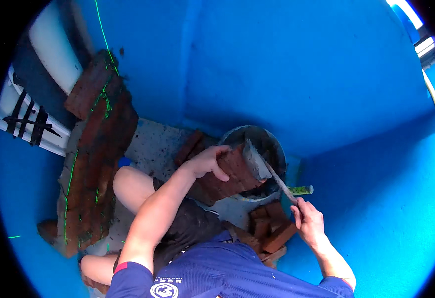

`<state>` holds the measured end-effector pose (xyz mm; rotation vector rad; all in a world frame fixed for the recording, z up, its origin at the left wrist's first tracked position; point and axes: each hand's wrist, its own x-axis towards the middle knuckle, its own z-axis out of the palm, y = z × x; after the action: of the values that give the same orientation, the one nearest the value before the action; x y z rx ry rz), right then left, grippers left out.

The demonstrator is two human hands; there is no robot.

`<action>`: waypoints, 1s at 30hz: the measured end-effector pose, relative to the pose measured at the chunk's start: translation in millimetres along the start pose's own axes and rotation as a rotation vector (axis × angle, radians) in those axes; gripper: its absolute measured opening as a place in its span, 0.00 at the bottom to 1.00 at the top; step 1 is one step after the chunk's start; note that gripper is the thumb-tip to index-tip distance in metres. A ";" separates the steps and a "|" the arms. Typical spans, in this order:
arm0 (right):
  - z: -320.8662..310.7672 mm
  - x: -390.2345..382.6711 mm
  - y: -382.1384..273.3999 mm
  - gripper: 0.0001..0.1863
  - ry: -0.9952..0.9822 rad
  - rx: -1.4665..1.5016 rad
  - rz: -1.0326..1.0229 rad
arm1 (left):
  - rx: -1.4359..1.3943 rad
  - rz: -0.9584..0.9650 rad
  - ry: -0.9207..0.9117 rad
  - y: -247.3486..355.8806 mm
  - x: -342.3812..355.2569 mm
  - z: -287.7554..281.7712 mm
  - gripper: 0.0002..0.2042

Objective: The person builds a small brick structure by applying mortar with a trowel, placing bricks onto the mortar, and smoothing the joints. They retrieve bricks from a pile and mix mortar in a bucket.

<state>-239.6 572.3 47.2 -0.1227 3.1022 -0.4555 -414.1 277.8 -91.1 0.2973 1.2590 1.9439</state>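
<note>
Brick, one: left hand's fingers clasping it. Trowel, one: right hand's fingers wrapped round it. Step, seemingly: mortaring at bucket; next calls for steady brick.

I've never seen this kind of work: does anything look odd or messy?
Bright green lines run jagged over the brick wall, standing out against its dull red. Loose bricks lie jumbled beside the bucket at differing angles.

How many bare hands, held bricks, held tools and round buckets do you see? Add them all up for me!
Bare hands: 2 (left hand, right hand)
Held red-brown, blocky brick: 1
Held thin, grey-brown, stick-like tool: 1
Round, pale-rimmed bucket: 1
Total: 5
</note>
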 end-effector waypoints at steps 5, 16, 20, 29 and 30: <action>47.1 -14.0 31.0 0.14 0.037 0.072 0.207 | 0.147 0.118 0.132 -0.5 -3.2 1.4 0.39; 26.7 -22.8 -15.4 0.16 0.320 0.338 0.255 | 0.621 0.248 0.664 4.4 -13.7 16.4 0.30; 27.9 -28.5 -22.7 0.16 0.271 0.188 0.107 | 0.703 0.323 0.738 5.3 -11.7 31.7 0.27; 91.3 -58.2 27.5 0.26 0.058 -1.110 -0.484 | 0.595 0.326 0.786 -18.5 -3.0 26.0 0.27; 92.8 -59.6 29.5 0.26 0.068 -1.102 -0.476 | 0.566 0.359 0.807 -17.9 -3.2 26.6 0.27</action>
<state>-181.1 578.5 -50.7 -0.8300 2.9263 1.2988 -388.2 296.8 -92.9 -0.0073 2.4324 2.0329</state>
